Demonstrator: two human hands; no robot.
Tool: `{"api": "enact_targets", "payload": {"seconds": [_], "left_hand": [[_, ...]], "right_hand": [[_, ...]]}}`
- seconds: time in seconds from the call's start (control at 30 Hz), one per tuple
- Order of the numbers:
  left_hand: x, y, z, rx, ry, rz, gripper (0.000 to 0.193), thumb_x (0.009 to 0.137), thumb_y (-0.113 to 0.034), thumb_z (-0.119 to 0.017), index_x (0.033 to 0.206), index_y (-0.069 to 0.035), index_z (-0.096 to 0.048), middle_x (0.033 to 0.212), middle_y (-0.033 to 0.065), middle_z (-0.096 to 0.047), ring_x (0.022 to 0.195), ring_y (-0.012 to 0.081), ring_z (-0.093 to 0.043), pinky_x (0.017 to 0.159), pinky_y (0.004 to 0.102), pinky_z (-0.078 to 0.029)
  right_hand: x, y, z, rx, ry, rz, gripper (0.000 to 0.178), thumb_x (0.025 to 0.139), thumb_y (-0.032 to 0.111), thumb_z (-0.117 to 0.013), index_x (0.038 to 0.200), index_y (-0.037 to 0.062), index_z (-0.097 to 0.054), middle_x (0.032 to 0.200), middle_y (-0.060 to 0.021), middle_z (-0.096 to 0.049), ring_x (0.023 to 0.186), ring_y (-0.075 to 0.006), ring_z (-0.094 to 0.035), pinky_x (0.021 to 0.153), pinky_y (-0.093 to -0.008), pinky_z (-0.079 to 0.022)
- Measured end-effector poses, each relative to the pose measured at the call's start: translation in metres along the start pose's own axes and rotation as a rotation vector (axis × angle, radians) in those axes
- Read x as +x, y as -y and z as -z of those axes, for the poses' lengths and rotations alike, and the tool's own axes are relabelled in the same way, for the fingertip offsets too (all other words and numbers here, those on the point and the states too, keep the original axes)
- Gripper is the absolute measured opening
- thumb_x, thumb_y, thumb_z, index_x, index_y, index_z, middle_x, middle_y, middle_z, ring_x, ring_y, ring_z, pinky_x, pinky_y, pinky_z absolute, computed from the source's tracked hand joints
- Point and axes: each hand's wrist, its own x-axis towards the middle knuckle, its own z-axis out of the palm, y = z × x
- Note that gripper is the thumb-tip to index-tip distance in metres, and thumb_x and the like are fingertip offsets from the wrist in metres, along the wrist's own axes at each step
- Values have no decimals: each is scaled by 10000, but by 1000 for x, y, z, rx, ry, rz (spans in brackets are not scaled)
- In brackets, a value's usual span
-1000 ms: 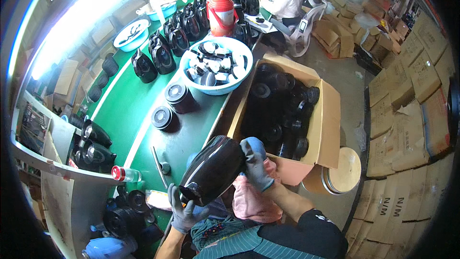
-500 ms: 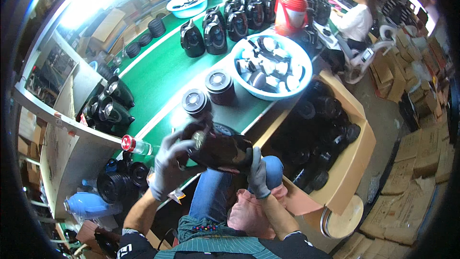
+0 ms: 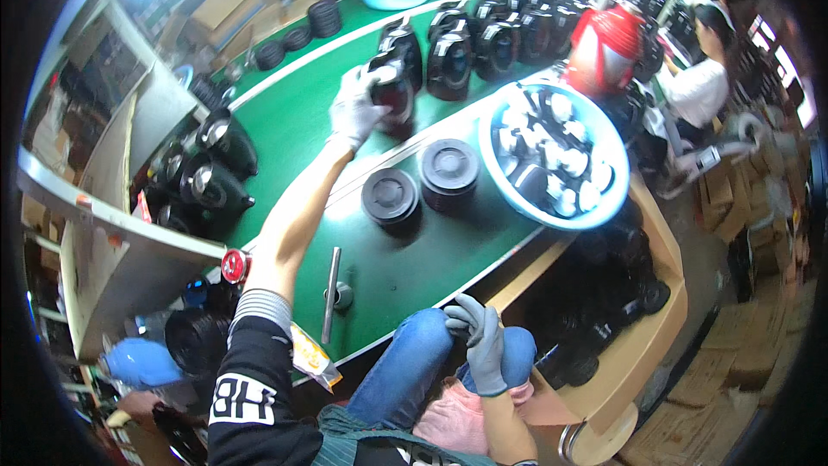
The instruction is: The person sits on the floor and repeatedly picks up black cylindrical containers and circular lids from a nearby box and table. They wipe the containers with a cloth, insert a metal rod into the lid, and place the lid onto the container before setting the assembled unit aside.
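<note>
My left hand (image 3: 356,110), in a grey-white glove, reaches far across the green-topped table (image 3: 297,160). Its thumb and fingers are round the near side of a glossy black jug-shaped housing (image 3: 394,97), which stands upright at the near end of a row of similar housings (image 3: 450,62). My right hand (image 3: 479,341), in a grey glove, is over my knee with its fingers loosely bent and a little apart. Nothing shows in it. Two stacks of round black lids, one nearer (image 3: 390,196) and one farther (image 3: 449,166), stand on the table between my hands.
A blue basin (image 3: 492,174) of black and white parts stands right of the lids, by a red jug (image 3: 601,52). Below it is a cardboard box (image 3: 642,341) of black parts. A metal bar (image 3: 331,295) rises near the table edge. A co-worker (image 3: 700,86) sits at far right.
Both hands held a black jug-shaped housing over my lap before. My left hand is now far forward at a housing on the table; my right hand has let go. The view has shifted.
</note>
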Motion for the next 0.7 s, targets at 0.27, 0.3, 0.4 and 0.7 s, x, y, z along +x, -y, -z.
{"api": "enact_targets", "payload": {"seconds": [0.27,0.3,0.4,0.7], "left_hand": [[-37,83,18,360,37,9,788,857,-491,-784,1518,-127,-558,1526,158,-550,1299,355,-578,1087,505,-470],[-48,111,35,412,23,88,798,850,-484,-788,1519,-118,-553,1520,162,-552,1356,351,-528,1133,554,-406],[-67,174,82,1005,30,313,937,826,-549,-777,1556,-39,-487,1566,161,-494,1457,373,-426,1237,610,-273],[-77,227,145,773,82,129,239,988,-112,-547,1122,-149,-742,1086,95,-738,1049,286,-716,925,433,-544]], "right_hand": [[1,-3,0,-134,-1,16,340,1171,221,-413,1318,-58,-540,1390,-239,-669,1006,-229,-719,878,-306,-589],[1,-3,0,-125,3,-13,339,1169,218,-413,1323,-54,-544,1383,-232,-674,976,-213,-711,877,-302,-585],[0,-2,-6,-150,-22,-6,399,1179,258,-372,1354,-45,-565,1326,-224,-705,925,-184,-690,862,-293,-564],[7,-5,-13,-215,-40,5,522,1169,334,-340,1407,-15,-647,1140,-137,-778,835,-107,-641,772,-232,-469]]}}
